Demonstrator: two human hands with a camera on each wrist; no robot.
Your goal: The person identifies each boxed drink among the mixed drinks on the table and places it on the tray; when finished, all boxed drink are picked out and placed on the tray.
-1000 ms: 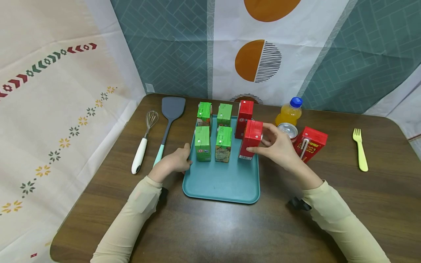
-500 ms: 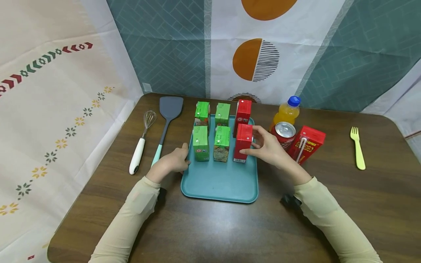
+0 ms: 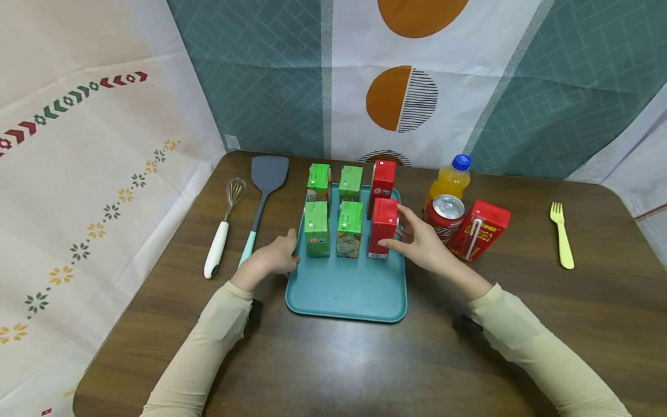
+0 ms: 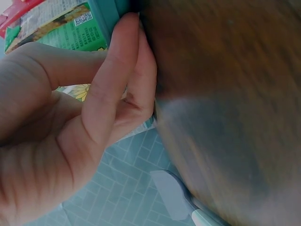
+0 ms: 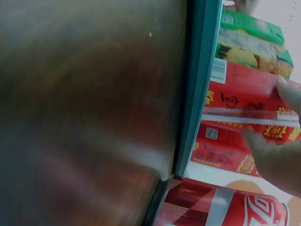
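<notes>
Near the right side of the teal tray (image 3: 344, 295) stands a red drink carton (image 3: 384, 229), upright. My right hand (image 3: 424, 246) holds it from the right, thumb on its near face and fingers behind. In the right wrist view, a straw (image 5: 244, 117) runs along that carton between thumb and finger. My left hand (image 3: 273, 255) grips the tray's left rim, with fingertips at the edge in the left wrist view. Also on the tray are several green cartons (image 3: 316, 230) in two rows and another red carton (image 3: 383, 176) behind the held one.
Right of the tray stand a red can (image 3: 445, 217), an orange juice bottle (image 3: 452, 179) and a tilted red carton (image 3: 482, 229). A yellow fork (image 3: 563, 237) lies farther right. A whisk (image 3: 221, 231) and a spatula (image 3: 268, 174) lie at the left.
My right hand has moved the red carton slightly left and set it in line with the front green cartons. The left hand stays at the tray's rim.
</notes>
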